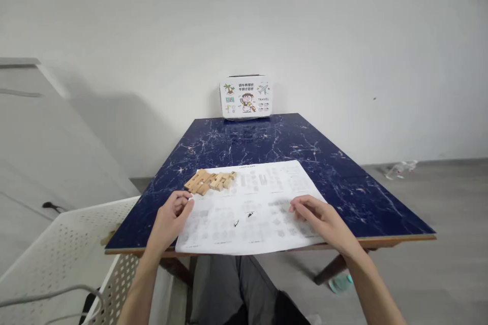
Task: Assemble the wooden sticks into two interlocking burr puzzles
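behind everything stands a pale, bare-looking wall (343, 51). against it sits the surface (244, 142), dark blue with white marbled veins and a brown wooden edge along the near side. to its left, lower down, is a white basket (122, 274) with round holes in its side. the person's legs (223, 289), in dark grey trousers, are below the near edge. a large white printed sheet (267, 198) lies on the near part of the surface, its bottom edge reaching slightly over the front. at the far end, next to the wall, stands a white case (247, 96) with a palm tree, an airplane, a cartoon figure and the word "travel".

the left hand (171, 216) is at the sheet's left edge, just beside the wooden blocks; its fingers are loosely curled, with a small gap to the thumb and nothing visible in them. the right hand (314, 216) is over the sheet's right side, its fingers half bent and apparently holding nothing; whether they touch the paper, i cannot tell. the wooden blocks (208, 181) lie grouped together at the sheet's far left corner. two small black marks (250, 214) show near the sheet's middle.
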Available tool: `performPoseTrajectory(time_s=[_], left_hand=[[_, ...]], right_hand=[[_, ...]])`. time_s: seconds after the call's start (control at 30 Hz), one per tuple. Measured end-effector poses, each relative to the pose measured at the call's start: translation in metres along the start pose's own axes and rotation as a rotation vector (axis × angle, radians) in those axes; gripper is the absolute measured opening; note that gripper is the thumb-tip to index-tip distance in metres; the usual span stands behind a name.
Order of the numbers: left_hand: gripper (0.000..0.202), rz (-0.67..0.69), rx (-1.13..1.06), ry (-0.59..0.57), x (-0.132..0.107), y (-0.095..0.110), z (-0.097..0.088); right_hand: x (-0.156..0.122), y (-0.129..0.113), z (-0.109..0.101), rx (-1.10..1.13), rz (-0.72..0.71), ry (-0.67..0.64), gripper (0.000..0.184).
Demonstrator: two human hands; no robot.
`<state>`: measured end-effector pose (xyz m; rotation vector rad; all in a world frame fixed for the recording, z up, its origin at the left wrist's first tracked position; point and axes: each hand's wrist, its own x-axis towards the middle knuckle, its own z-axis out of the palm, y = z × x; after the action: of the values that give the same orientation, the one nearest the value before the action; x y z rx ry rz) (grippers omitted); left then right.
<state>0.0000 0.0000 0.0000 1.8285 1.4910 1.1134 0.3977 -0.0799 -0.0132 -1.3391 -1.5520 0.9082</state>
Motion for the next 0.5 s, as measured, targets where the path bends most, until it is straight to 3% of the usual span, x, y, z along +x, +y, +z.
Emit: performPoseTrajectory(time_s=[0.5], left_hand=[[0.033,0.023,0.054,0.027,0.0013,0.0017,0.0001]], right_hand=[[0.0013,0.0,0.0002,0.017,-0.015,-0.011,0.038]])
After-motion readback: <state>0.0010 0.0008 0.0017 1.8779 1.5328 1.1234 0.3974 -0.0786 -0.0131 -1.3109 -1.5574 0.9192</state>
